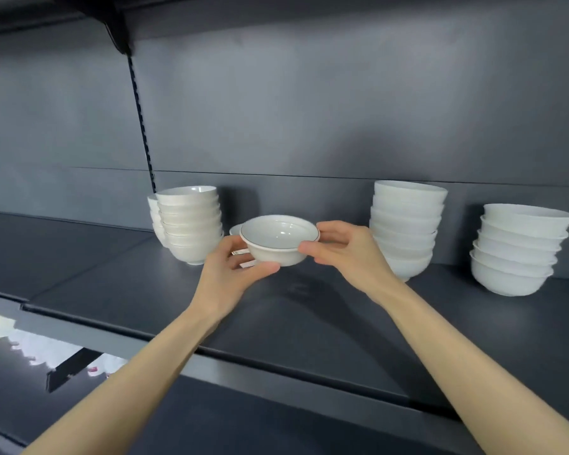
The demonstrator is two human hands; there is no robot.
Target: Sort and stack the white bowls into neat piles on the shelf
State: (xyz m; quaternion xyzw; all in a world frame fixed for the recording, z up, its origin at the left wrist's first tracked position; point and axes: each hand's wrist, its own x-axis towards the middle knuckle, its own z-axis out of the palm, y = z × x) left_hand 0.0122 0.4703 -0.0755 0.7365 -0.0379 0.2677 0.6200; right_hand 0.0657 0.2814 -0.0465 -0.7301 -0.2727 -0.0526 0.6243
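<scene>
Bowl [279, 239] in the air, both hands on.
I've got left hand [234, 270] and right hand [345, 247] gripping its sides over the shelf [309, 310]; pile [191, 221] at nine o'clock, possibly a second bowl [235, 229] half-hidden behind.

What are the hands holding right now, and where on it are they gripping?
A white bowl, held by both hands: the left hand grips its lower left side, the right hand pinches its right rim.
</scene>
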